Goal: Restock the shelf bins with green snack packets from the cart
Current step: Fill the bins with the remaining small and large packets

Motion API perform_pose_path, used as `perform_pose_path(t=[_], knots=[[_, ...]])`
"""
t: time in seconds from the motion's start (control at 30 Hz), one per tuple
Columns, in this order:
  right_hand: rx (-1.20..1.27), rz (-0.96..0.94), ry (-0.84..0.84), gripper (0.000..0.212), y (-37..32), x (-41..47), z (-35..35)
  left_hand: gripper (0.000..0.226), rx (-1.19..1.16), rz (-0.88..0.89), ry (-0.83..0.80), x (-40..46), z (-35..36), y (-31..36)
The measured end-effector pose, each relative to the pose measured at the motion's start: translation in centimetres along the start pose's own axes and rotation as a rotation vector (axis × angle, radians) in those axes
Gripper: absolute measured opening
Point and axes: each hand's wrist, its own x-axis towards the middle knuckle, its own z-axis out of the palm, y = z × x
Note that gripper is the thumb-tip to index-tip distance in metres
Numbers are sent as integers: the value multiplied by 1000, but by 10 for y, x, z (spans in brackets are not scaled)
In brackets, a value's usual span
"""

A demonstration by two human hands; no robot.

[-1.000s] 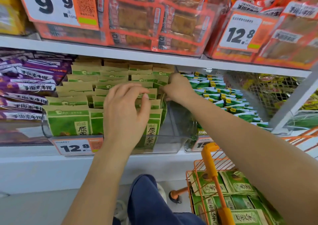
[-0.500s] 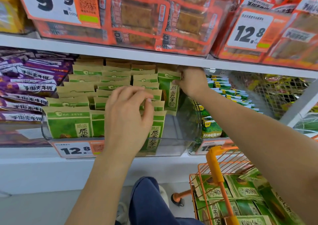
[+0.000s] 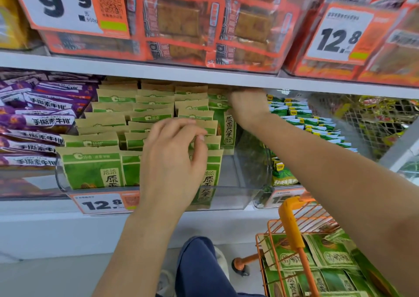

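The right hand [image 3: 248, 108] is curled around the top edge of one green snack packet [image 3: 226, 126], its grip closed on it at the back right of the clear shelf bin [image 3: 249, 172]. That packet stands upright with 原香瓜子 printed down its face. To the left of this grip, rows of like packets [image 3: 90, 167] with tan tops and green bands fill the bin; too many overlap to count. The left hand [image 3: 172, 160] sits in front of the rows nearer the bin's front wall, fingers bent and fingertips pinching a packet top. Below that hand the price tag [image 3: 102, 203] reads 12.8. Above both hands, the upper shelf carries tags reading 9.9 [image 3: 63, 1] and 12.8 [image 3: 337, 35]. Left of the bin lie purple packets [image 3: 40, 119] marked 手撕素牛排. Below the right forearm, the orange cart [image 3: 292, 228] holds more green packets [image 3: 317, 258].
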Motion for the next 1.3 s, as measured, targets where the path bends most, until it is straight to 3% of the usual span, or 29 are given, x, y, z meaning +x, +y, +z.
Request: perform_pose_path(t=[0.13, 0.23, 0.27, 0.33, 0.4, 0.47, 0.53, 0.63, 1.0, 1.13, 1.3], knots=[[4, 51, -122, 34, -3, -8, -5, 24, 4, 3, -6, 1, 2, 0], [226, 69, 46, 47, -7, -27, -5, 24, 9, -14, -5, 1, 2, 0], [424, 96, 126, 44, -10, -35, -6, 25, 19, -25, -8, 2, 1, 0], [1071, 338, 176, 33, -20, -47, -11, 28, 48, -61, -19, 2, -1, 0], [1705, 721, -131, 35, -38, -47, -2, 28, 65, -90, -21, 2, -3, 0], [1909, 957, -415, 62, -55, -48, 20, 26, 67, -100, -3, 2, -6, -1], [1970, 1059, -526, 77, -66, -51, 34, 27, 61, -105, 20, 2, -8, -1], [2090, 1007, -670, 79, -75, -59, 26, 29, 59, -92, 26, 2, -8, -2], [1797, 936, -659, 90, -75, -50, 66, 26, 65, -73, -13, 2, -2, -1], [1834, 949, -586, 48, -74, -53, 40, 20, 54, -71, -13, 1, 1, -1], [1966, 1005, -450, 41, -77, -51, 44, 21, 58, -76, -21, 2, 0, -3]])
